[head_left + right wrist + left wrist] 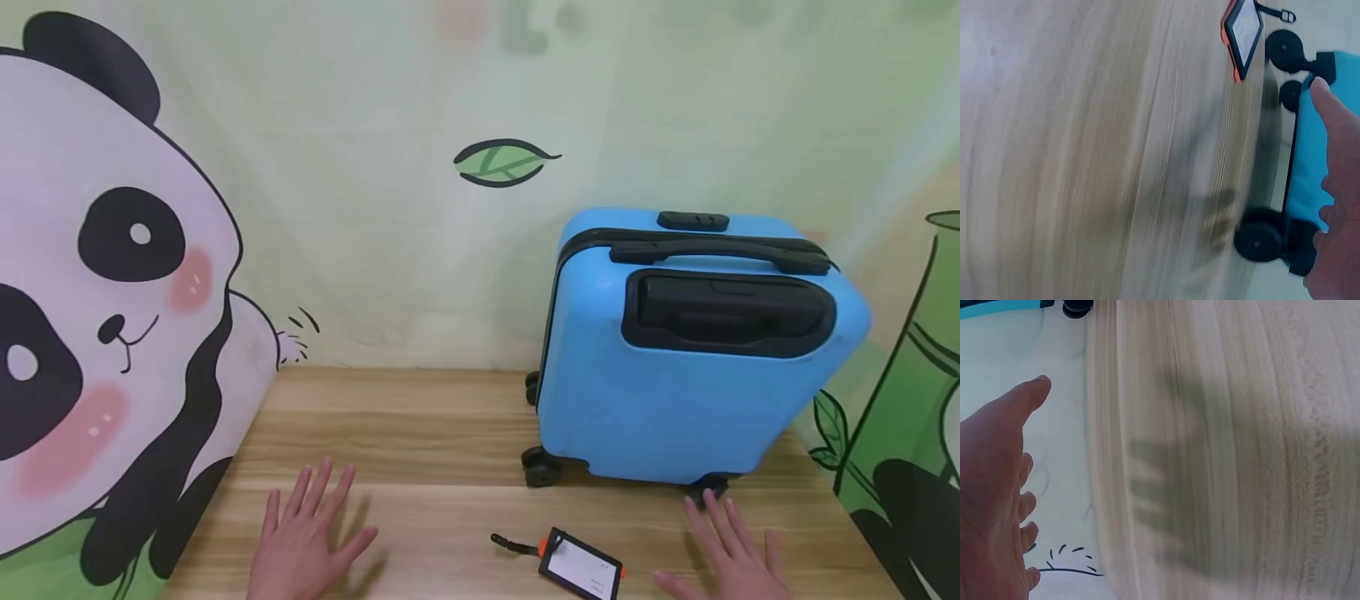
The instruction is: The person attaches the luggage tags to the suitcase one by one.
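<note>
Both hands hover low over the light wooden tabletop (pixel 420 433), palms down and holding nothing. On the near left, the left hand (pixel 303 537) has its fingers straight and fanned apart, pointing toward the wall; its shadow falls on the wood just to its right. From the left wrist view the same hand (pixel 994 487) shows at the frame's left edge with its thumb stretched out and its fingers loosely extended, and a dark hand-shaped shadow lies on the blurred wood grain beside it.

At the near right, the right hand (pixel 731 554) is likewise spread flat with fingers straight, its fingertips close to the front right wheel of the bright blue hard-shell suitcase (pixel 690 350). I cannot tell whether they touch the wheel. The right wrist view shows this hand (pixel 1335 206) at the right edge, one finger raised in front of the blue shell (pixel 1313 169), with black wheels above and below it.

Standing upright on its black wheels toward the back right of the table, near the wall, the suitcase has a black carry handle and a black recessed pull-handle panel on top. A small black luggage tag with an orange rim and a white card window (pixel 581 567) lies flat on the wood between the two hands, nearer the right one, its short black strap trailing left. It also shows in the right wrist view (pixel 1242 34), lying just beside a suitcase wheel.

Behind the table hangs a pale green backdrop (pixel 375 208) printed with a large cartoon panda (pixel 105 308) on the left and a single green leaf (pixel 501 162).
</note>
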Demonstrator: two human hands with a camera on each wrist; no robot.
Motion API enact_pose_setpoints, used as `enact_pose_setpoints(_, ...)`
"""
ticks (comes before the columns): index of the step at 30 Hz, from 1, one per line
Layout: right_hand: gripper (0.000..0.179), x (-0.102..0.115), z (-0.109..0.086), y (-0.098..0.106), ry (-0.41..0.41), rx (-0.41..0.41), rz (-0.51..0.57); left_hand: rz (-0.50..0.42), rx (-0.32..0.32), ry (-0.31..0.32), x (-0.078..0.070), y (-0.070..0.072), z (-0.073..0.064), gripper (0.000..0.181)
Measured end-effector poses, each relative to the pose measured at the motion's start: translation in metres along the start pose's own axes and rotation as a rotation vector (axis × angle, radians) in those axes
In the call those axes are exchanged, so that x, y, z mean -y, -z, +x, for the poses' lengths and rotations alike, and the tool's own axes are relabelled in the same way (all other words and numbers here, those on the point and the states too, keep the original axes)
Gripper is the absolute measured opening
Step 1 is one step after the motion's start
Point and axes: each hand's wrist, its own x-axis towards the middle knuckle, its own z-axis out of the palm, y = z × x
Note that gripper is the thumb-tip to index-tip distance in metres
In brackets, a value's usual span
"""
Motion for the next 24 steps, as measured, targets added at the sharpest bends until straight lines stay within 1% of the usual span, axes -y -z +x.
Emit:
enact_pose_setpoints(6,0.116,0.022,-0.002,-0.005,0.135,-0.076,0.033,0.009,-0.003,-0.038,-0.004,0.005,0.006,0.087)
enact_pose_setpoints(9,0.114,0.034,0.0,-0.008,0.195,-0.079,0.057,0.012,-0.002,-0.066,-0.009,0.009,0.01,0.088)
enact_pose_setpoints(12,0.117,0.048,0.005,-0.011,0.239,-0.038,0.083,0.018,-0.006,-0.098,-0.014,0.013,0.016,0.087)
enact_pose_setpoints(18,0.121,0.071,0.016,-0.02,0.303,0.096,0.17,0.028,-0.036,-0.172,-0.027,0.019,0.027,0.085)
enact_pose_setpoints(21,0.121,0.077,0.022,-0.028,0.339,0.129,0.191,0.039,-0.048,-0.2,-0.032,0.021,0.032,0.085)
enact_pose_setpoints(24,0.122,0.081,0.026,-0.036,0.366,0.149,0.196,0.049,-0.046,-0.218,-0.037,0.023,0.035,0.084)
